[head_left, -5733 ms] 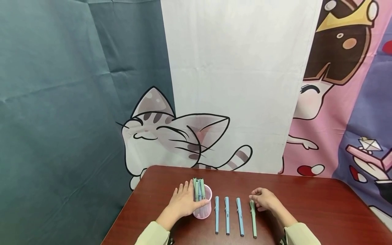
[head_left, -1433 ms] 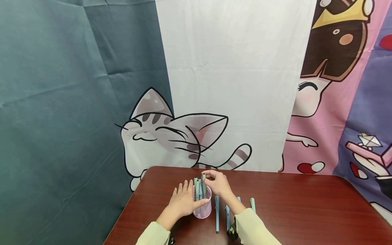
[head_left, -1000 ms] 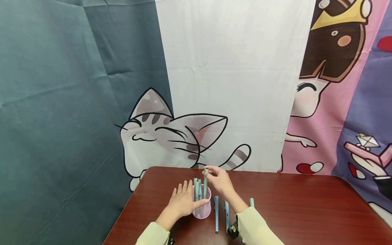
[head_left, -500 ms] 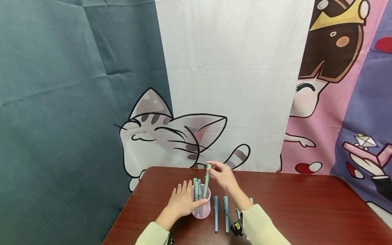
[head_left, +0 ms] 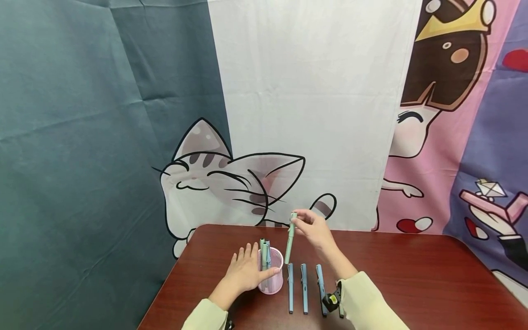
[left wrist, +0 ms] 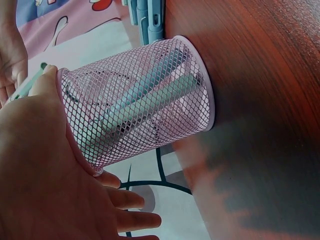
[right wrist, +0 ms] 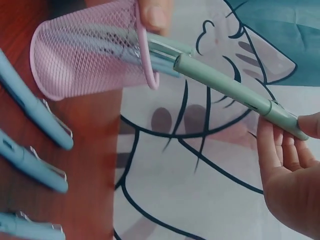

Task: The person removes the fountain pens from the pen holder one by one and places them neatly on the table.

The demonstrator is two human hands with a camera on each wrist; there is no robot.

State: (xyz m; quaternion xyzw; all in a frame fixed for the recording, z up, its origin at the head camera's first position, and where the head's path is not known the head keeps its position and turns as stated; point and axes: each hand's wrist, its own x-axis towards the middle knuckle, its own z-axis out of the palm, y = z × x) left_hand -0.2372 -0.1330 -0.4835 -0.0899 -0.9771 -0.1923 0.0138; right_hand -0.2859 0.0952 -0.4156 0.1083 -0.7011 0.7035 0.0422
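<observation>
My left hand (head_left: 245, 270) rests against a pink mesh pen holder (head_left: 278, 279), fingers straight and spread, the thumb at its rim. The holder stands upright with green pens (head_left: 264, 254) and a blue pen (head_left: 268, 256) inside. Up and right of the rim, my right hand (head_left: 315, 229) pinches a capped green pen (head_left: 290, 243) near its clip end. That pen hangs tilted, its lower end free of the holder, as the right wrist view also shows. In the left wrist view, the thumb covers part of the rim and the other fingers extend behind the holder (left wrist: 135, 100).
Three blue pens (head_left: 304, 288) lie in a row on the brown table (head_left: 412, 275), right of the holder. Another green pen (head_left: 341, 312) lies beside them, mostly hidden by my right forearm. A printed cloth backdrop (head_left: 321, 114) hangs behind the table.
My right hand has lifted the green pen up and out of the holder and carried it right. The left hand has stayed at the holder throughout.
</observation>
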